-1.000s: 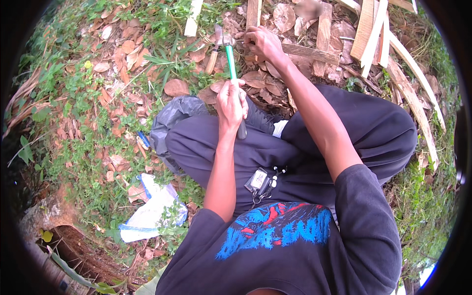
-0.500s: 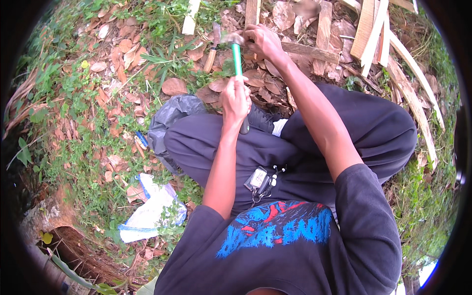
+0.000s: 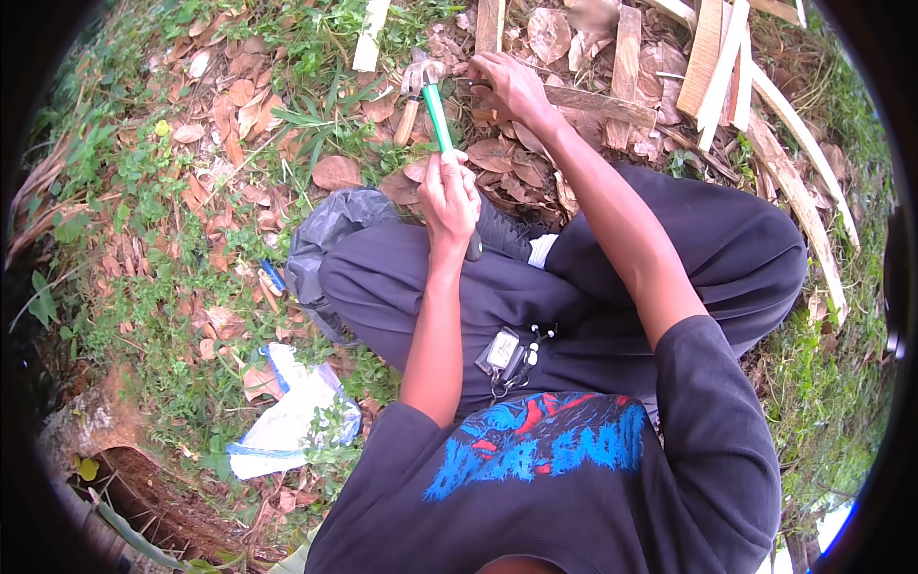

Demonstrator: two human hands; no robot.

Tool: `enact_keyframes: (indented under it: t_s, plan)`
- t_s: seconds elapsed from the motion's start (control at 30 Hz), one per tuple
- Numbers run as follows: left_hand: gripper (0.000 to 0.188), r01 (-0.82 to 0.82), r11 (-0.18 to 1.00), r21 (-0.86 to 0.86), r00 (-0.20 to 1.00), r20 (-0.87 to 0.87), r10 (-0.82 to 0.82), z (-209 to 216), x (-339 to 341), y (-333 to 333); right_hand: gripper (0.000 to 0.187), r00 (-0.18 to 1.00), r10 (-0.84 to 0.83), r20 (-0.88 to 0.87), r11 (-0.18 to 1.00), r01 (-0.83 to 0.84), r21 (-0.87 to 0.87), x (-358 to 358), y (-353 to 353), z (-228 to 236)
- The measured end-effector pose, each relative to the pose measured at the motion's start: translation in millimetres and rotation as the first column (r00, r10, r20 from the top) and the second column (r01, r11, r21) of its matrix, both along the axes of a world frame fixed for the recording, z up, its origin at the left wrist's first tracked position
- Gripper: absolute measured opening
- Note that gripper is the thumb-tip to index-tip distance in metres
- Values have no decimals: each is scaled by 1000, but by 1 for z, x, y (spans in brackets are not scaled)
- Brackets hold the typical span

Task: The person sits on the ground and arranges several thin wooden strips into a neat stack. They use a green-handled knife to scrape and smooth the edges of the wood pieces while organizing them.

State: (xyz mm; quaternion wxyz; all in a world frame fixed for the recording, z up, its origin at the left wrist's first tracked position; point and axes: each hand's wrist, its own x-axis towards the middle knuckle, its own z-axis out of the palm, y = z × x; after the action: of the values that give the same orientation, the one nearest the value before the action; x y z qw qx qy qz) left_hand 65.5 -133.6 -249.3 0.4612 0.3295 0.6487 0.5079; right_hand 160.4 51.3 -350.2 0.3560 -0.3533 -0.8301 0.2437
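Observation:
My left hand [image 3: 450, 203] is closed round a claw hammer [image 3: 438, 119] with a green shaft and a dark grip. Its metal head is tilted up and to the left, above the wooden handle of a knife [image 3: 406, 121] lying on the leaves. My right hand [image 3: 516, 88] is bent downward with curled fingers, beside the near end of an upright wooden slat [image 3: 490, 26] and the left end of a crosswise slat [image 3: 602, 103]. Whatever its fingertips pinch, if anything, is too small to make out. A gap separates the hammer head from these fingers.
More wooden strips [image 3: 724, 72] lie at the far right, and a pale one [image 3: 371, 36] at the far left. Beside my left leg are a grey plastic bag [image 3: 320, 244], a blue object [image 3: 273, 275] and a white-and-blue sack [image 3: 292, 421]. Dry leaves and grass cover the ground.
The hammer head has swung left, away from my right fingers, with the left hand tilting it. My right hand has shifted slightly left and stays low over the same spot.

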Motion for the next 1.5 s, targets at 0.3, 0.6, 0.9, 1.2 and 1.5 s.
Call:
enact_keyframes:
  t_s: [0.3,0.6,0.9,1.2,1.5]
  plan:
    - [31,-18,998,-57,998,59,21,-3,1,-2,36,971,-105,216,993,89,81,20,2,8]
    - [29,20,995,-102,1000,13,-19,-4,3,-2,61,819,-28,573,989,106,-104,49,-6,13]
    - [32,-1,992,-128,1000,8,2,-8,2,-3,58,832,58,552,984,44,-171,57,4,18]
    - [33,12,992,-122,1000,12,-10,-3,3,-3,50,876,21,481,988,54,-143,59,1,14]
    - [34,27,991,-134,1000,12,-25,-4,3,-3,52,875,30,483,989,43,-141,66,2,15]
